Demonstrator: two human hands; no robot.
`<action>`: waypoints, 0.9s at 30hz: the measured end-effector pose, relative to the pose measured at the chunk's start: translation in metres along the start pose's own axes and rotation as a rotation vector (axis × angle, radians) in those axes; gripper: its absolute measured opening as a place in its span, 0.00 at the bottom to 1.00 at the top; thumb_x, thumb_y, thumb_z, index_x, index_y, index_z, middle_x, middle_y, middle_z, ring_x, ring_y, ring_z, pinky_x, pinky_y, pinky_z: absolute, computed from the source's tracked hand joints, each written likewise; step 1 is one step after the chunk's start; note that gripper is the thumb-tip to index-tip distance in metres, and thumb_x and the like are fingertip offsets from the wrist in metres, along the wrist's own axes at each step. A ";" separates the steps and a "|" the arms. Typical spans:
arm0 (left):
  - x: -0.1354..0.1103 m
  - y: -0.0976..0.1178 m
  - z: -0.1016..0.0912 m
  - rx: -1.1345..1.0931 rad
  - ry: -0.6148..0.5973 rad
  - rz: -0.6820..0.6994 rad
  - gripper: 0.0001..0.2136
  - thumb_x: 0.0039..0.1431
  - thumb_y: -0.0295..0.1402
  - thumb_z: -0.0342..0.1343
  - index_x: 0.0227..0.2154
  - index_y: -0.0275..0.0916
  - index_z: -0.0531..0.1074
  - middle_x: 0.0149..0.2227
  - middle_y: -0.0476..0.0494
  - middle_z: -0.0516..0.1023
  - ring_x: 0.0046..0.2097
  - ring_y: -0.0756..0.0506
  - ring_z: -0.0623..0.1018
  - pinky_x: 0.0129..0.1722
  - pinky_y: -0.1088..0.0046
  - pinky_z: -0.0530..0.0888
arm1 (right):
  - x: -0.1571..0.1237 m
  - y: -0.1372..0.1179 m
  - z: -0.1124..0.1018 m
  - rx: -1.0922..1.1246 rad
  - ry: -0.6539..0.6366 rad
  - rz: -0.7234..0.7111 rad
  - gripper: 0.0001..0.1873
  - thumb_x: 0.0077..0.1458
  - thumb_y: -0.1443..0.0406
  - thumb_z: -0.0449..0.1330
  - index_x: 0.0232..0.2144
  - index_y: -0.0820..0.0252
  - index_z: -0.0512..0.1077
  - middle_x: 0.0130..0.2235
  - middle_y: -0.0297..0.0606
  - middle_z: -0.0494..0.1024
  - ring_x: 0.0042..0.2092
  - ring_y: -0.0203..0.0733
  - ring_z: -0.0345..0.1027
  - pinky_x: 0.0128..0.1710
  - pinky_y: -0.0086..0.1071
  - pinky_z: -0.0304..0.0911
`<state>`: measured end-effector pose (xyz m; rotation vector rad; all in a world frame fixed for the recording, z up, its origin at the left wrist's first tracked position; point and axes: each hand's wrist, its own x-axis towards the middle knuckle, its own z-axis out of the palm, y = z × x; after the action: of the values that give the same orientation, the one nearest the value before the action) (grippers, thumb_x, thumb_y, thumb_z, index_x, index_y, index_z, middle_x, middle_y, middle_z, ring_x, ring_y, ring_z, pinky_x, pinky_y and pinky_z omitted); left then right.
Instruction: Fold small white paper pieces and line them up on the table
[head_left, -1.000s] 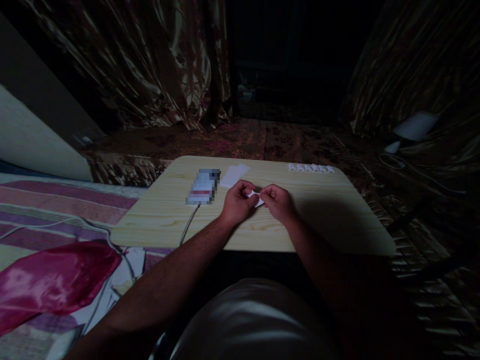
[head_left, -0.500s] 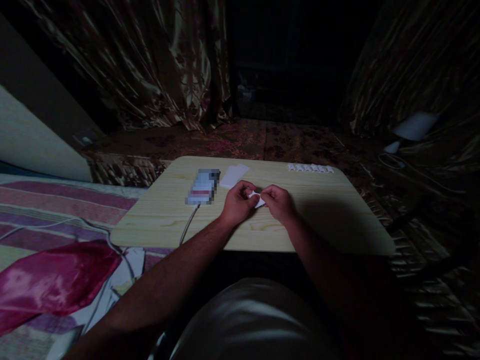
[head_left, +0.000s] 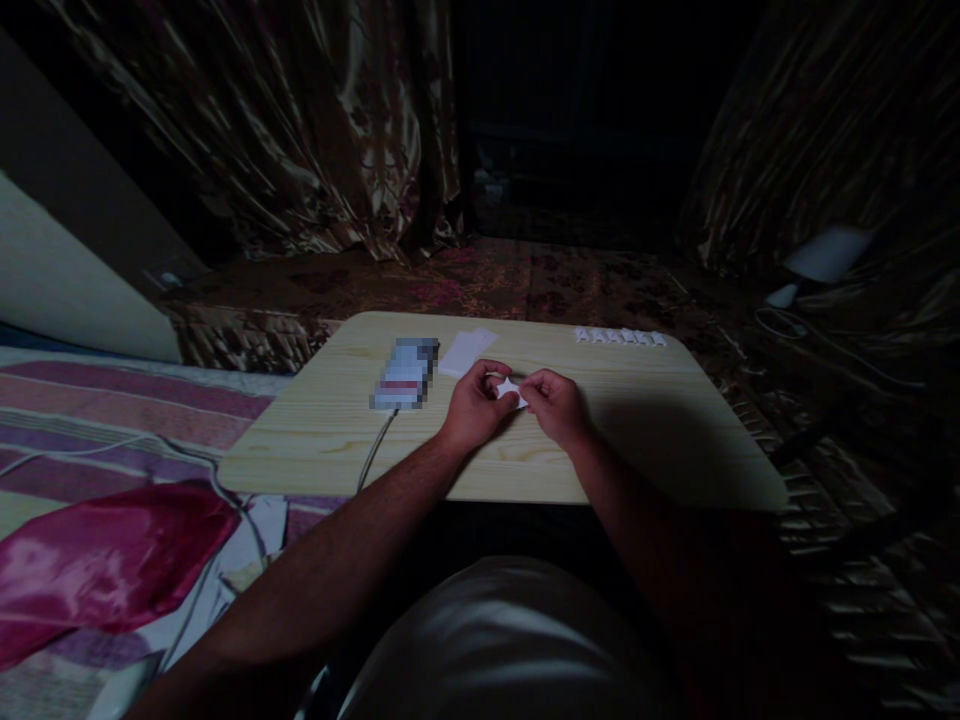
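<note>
Between my two hands is a small white folded paper star (head_left: 510, 392), its points showing past the fingertips. My left hand (head_left: 477, 408) is closed on its left side, the thumb lying across the front. The fingertips of my right hand (head_left: 556, 402) pinch its right edge. Both hands are over the middle of the pale wooden table (head_left: 315, 440). Just behind my left hand lie white paper sheets (head_left: 466, 352). At the table's far right edge, several small white folded pieces (head_left: 619, 337) sit in a row.
A phone-like device (head_left: 405, 373), blurred out, lies on the left of the table, with a cable (head_left: 376, 450) running off the near edge. Left of the table, a shiny pink cloth or bag (head_left: 120, 555) rests on a striped bedspread (head_left: 135, 385). A white lamp (head_left: 831, 252) stands at the right.
The paper star has turned slightly in my fingers, so more of its upper point shows. My hands have stayed almost in place.
</note>
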<state>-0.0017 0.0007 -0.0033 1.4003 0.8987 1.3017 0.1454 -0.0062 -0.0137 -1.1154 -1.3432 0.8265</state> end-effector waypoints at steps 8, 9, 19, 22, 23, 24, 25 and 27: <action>-0.001 0.002 0.001 -0.025 -0.062 0.005 0.20 0.43 0.29 0.65 0.41 0.38 0.69 0.25 0.53 0.73 0.25 0.52 0.71 0.25 0.77 0.67 | 0.000 0.005 0.000 -0.026 -0.008 -0.038 0.08 0.49 0.60 0.61 0.27 0.59 0.73 0.26 0.35 0.76 0.28 0.38 0.68 0.29 0.30 0.63; -0.001 0.001 0.001 -0.024 -0.067 0.010 0.19 0.43 0.29 0.65 0.41 0.38 0.69 0.25 0.53 0.73 0.25 0.52 0.71 0.25 0.77 0.67 | 0.001 0.005 0.000 -0.029 -0.009 -0.040 0.08 0.49 0.60 0.61 0.27 0.59 0.73 0.26 0.34 0.76 0.29 0.38 0.68 0.29 0.30 0.63; 0.000 -0.003 0.000 -0.027 -0.084 0.018 0.19 0.44 0.29 0.65 0.41 0.38 0.69 0.25 0.54 0.73 0.25 0.53 0.70 0.24 0.78 0.66 | -0.001 -0.001 0.001 -0.029 -0.020 -0.044 0.08 0.49 0.60 0.60 0.26 0.59 0.72 0.25 0.33 0.74 0.28 0.37 0.67 0.29 0.30 0.62; 0.000 -0.003 0.000 -0.034 -0.092 0.020 0.19 0.44 0.29 0.65 0.41 0.38 0.68 0.25 0.54 0.72 0.25 0.53 0.70 0.25 0.78 0.66 | -0.001 -0.001 0.002 -0.029 -0.012 -0.059 0.07 0.49 0.61 0.60 0.26 0.60 0.72 0.26 0.33 0.75 0.28 0.38 0.67 0.30 0.30 0.63; 0.000 -0.003 0.000 -0.035 -0.096 0.020 0.19 0.44 0.29 0.65 0.41 0.38 0.68 0.25 0.54 0.72 0.25 0.53 0.70 0.25 0.78 0.66 | -0.001 0.000 0.002 -0.032 -0.010 -0.068 0.07 0.49 0.61 0.60 0.26 0.60 0.72 0.26 0.34 0.75 0.29 0.38 0.68 0.30 0.30 0.63; 0.000 -0.004 -0.001 -0.035 -0.100 0.020 0.19 0.44 0.29 0.65 0.41 0.38 0.68 0.25 0.54 0.72 0.25 0.53 0.70 0.25 0.78 0.66 | -0.001 0.001 0.002 -0.037 -0.008 -0.075 0.07 0.49 0.62 0.60 0.27 0.60 0.72 0.27 0.34 0.76 0.30 0.39 0.69 0.31 0.31 0.63; 0.001 -0.005 -0.001 -0.033 -0.103 0.020 0.19 0.44 0.29 0.65 0.41 0.38 0.68 0.25 0.54 0.72 0.25 0.53 0.70 0.25 0.78 0.66 | 0.000 0.002 0.002 -0.043 -0.007 -0.080 0.07 0.49 0.62 0.60 0.27 0.60 0.73 0.27 0.35 0.76 0.30 0.39 0.69 0.31 0.31 0.64; 0.001 -0.006 -0.002 -0.027 -0.109 0.025 0.19 0.45 0.29 0.65 0.42 0.38 0.68 0.25 0.54 0.72 0.25 0.54 0.69 0.25 0.78 0.65 | 0.000 0.003 0.002 -0.054 -0.008 -0.086 0.07 0.49 0.62 0.60 0.27 0.60 0.73 0.28 0.35 0.77 0.31 0.40 0.70 0.32 0.31 0.64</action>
<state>-0.0024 0.0035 -0.0094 1.4508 0.7899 1.2398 0.1441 -0.0052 -0.0170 -1.0899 -1.4172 0.7363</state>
